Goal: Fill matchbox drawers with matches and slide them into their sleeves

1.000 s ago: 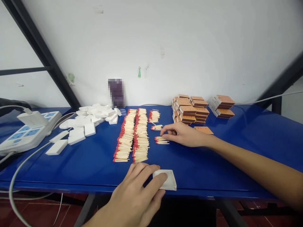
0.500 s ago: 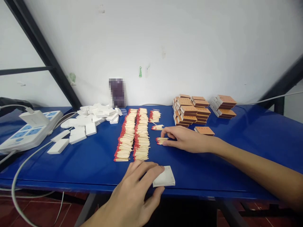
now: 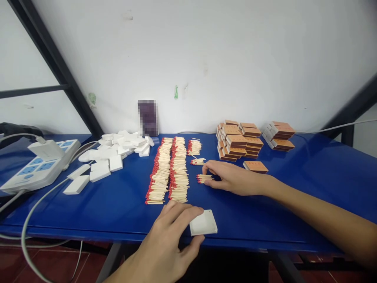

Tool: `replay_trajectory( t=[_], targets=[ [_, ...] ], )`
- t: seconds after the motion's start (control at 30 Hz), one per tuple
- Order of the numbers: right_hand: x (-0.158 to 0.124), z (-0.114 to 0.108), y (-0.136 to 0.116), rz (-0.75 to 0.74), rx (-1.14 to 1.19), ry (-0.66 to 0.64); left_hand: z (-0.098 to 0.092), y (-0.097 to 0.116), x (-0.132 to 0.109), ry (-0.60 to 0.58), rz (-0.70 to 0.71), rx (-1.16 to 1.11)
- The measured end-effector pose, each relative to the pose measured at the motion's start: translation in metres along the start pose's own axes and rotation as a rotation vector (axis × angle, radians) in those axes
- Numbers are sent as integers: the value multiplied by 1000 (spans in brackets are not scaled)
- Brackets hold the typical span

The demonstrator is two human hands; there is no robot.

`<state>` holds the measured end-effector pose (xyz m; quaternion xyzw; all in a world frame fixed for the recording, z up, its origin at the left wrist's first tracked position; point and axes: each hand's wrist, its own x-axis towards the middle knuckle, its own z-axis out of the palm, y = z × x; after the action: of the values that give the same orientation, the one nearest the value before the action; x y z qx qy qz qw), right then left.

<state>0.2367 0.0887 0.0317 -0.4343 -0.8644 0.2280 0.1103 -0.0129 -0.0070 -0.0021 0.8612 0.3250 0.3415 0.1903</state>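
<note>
At the table's front edge, a white matchbox tray lies between the thumb and forefinger of my left hand, which are closed on its left side. My right hand has thumb and forefinger closed around the right end of a small bundle of red-headed matches on the table. Just behind it rests another small group of matches, with a larger group farther back. Two long rows of matches, a left row and a right row, run front to back left of my right hand.
White trays are heaped at the back left, near a power strip and its white cable. Matchboxes stand in a big stack and a smaller one against the wall. A single matchbox lies beyond my right forearm.
The view has shifted slightly. Both hands stay nearly in place, the left on the tray and the right at the bundle of matches.
</note>
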Motion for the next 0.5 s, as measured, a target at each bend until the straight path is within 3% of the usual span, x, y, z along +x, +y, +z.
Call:
replay_trajectory(
  t=[0.5],
  targets=[
    [4,3,2,69,-76,25,0,3,1,-24,-17,-11]
  ],
)
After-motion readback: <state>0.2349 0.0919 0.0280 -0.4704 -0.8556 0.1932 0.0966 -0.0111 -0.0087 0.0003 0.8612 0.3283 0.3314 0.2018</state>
